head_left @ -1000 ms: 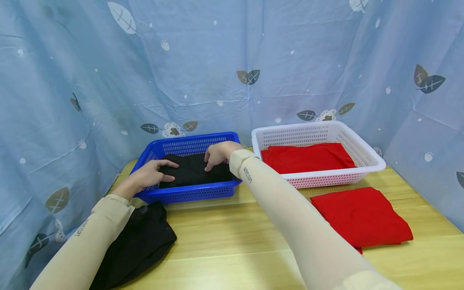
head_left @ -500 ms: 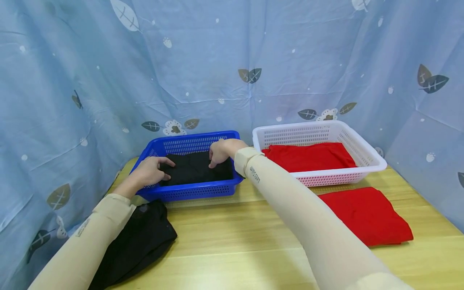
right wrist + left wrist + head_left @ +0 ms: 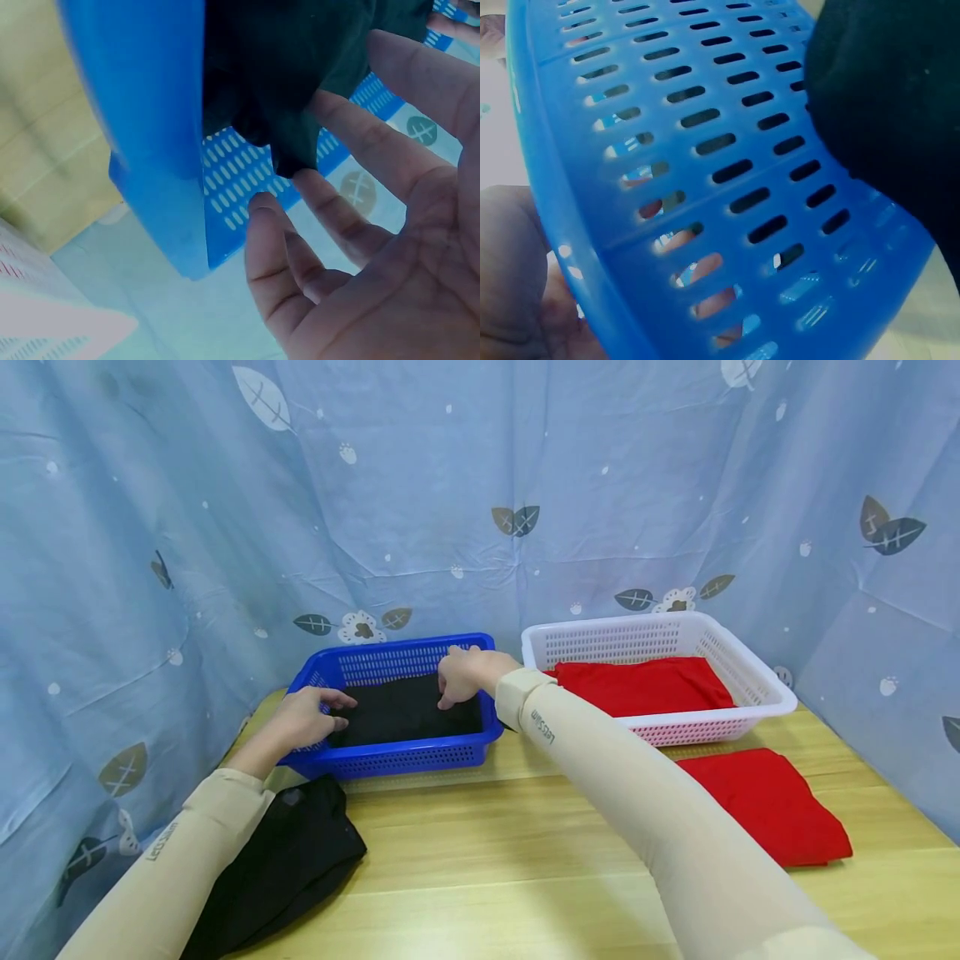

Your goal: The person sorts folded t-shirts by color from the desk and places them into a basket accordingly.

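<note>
Inside the blue basket (image 3: 408,753) lies a folded black garment (image 3: 401,710). My left hand (image 3: 303,720) reaches over the basket's left rim, thumb and index finger apart at the garment's left edge. The right hand (image 3: 463,677) hovers over the opposite end, fingers loosely bent. In the right wrist view that hand (image 3: 397,225) has its fingers spread, fingertips right at the garment's dark edge (image 3: 296,142). The left wrist view mostly shows the basket's slotted wall (image 3: 727,172), with part of the left hand (image 3: 510,270) beside the rim and some fingers behind the slots.
A second black garment (image 3: 288,868) lies at the front left, partly under the left forearm. To the right stands a white basket (image 3: 697,727) with red clothing (image 3: 637,685) in it. Another folded red garment (image 3: 772,806) lies on the wooden table (image 3: 480,852). A blue patterned curtain (image 3: 420,485) hangs behind.
The right hand has drifted right and slightly up, off the black garment's middle to its right end. My left hand has eased a little left. More of the garment shows between them.
</note>
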A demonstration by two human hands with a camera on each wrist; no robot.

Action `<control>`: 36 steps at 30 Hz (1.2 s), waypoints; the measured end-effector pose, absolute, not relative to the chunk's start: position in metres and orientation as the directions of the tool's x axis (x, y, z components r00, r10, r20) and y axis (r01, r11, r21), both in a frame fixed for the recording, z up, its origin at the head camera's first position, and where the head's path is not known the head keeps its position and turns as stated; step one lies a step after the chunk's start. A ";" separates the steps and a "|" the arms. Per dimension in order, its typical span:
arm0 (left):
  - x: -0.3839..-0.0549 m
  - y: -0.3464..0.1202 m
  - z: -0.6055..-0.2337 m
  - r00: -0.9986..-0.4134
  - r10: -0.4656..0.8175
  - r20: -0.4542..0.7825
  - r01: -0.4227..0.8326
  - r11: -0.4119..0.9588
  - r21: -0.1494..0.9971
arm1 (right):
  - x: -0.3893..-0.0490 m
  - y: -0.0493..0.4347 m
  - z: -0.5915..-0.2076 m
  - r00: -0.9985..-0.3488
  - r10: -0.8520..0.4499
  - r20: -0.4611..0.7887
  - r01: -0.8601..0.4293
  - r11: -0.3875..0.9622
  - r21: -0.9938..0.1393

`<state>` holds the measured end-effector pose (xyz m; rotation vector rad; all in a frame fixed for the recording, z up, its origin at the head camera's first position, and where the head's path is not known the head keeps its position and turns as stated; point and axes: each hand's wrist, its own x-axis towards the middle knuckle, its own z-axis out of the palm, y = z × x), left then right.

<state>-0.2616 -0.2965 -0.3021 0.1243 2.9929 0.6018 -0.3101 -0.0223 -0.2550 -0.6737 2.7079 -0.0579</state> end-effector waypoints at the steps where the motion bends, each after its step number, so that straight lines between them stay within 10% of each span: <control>1: -0.262 -0.297 -0.302 -0.992 0.101 -0.076 0.064 0.919 0.389 | -0.310 -0.022 -0.256 -0.823 -0.474 -0.312 -0.459 0.880 -0.124; 36: -0.181 -0.321 -0.277 -0.979 0.179 0.094 0.202 0.884 0.421 | -0.267 -0.003 -0.258 -0.577 -0.815 -0.060 -0.692 0.526 -0.494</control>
